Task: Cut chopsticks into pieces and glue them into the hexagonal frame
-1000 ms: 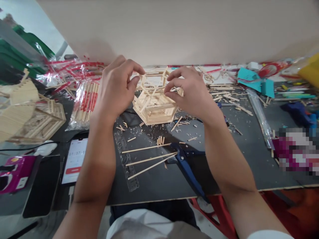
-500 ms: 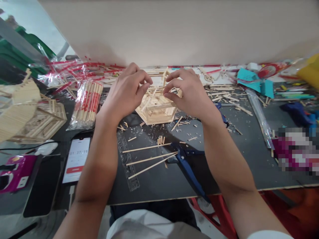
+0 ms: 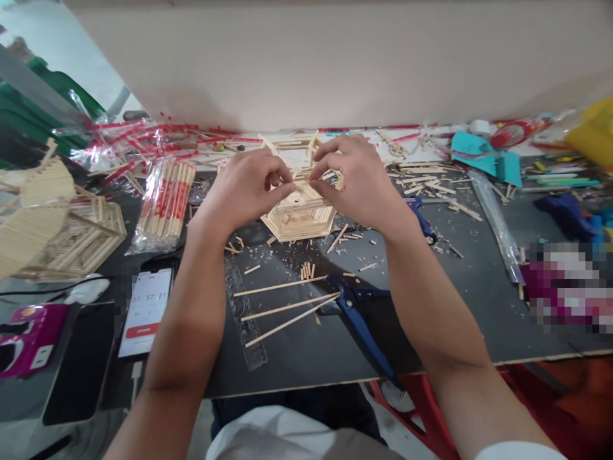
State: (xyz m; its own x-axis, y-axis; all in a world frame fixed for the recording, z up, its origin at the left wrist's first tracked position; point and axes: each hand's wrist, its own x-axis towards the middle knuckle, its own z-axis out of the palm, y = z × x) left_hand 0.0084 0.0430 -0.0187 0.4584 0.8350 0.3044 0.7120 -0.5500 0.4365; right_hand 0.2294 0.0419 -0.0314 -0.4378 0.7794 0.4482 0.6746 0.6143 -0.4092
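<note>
A many-sided openwork model of thin wooden sticks [image 3: 306, 220] stands at the back middle of the table, with stick posts rising behind my fingers. My left hand [image 3: 251, 188] reaches over its left side, thumb and forefinger pinched together. From the right, my right hand [image 3: 357, 182] comes in with thumb and fingers pinched too. A short wooden stick [image 3: 302, 181] spans the gap between both sets of fingertips, just above the model's near rim. The fingers partly hide it and the model's upper part.
Three long sticks [image 3: 282, 308] lie across a clear ruler [image 3: 246, 319] beside blue-handled cutters [image 3: 357, 313]. Left are wrapped chopsticks [image 3: 165, 204], a lit phone [image 3: 146, 313] and another stick model [image 3: 90, 236]. Offcuts [image 3: 431, 182] and blue pliers [image 3: 421, 217] lie right.
Both hands have come down slightly and closer together, their fingertips meeting over the model's near side. The view has shifted slightly.
</note>
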